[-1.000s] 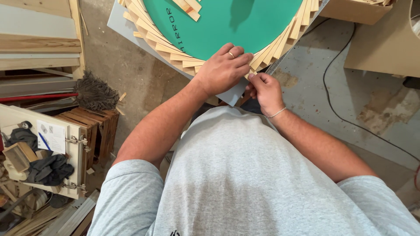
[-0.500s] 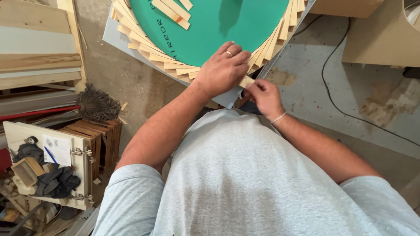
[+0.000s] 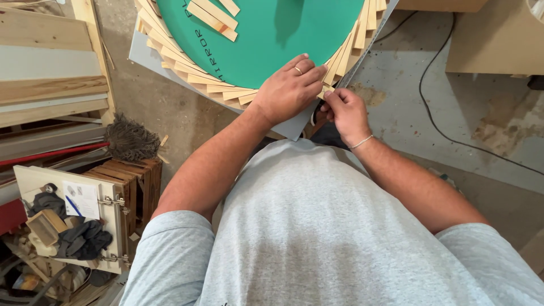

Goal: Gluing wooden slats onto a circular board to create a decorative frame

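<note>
- Concrete workshop floor (image 3: 487, 107), stained and grey, lies under you, with a thin black cable (image 3: 430, 119) trailing across it on the right.
- Your left hand (image 3: 290, 90) lies flat, fingers spread a little, on the near edge of the round green disc (image 3: 272, 39), holding nothing.
- Your right hand (image 3: 344, 110) is pinched narrow at the thumb and fingertips on what seems to be a short pale wooden strip (image 3: 324, 90); your fingers hide most of it.
- That strip sits at the near right rim of the disc, touching the ring of fanned pale wooden slats (image 3: 187, 71) around it.
- Three loose wooden slats (image 3: 212, 17) lie on the far part of the disc.
- A grey board (image 3: 148, 56) carries the whole piece.
- A slatted brown wooden crate (image 3: 133, 184) stands near left.
</note>
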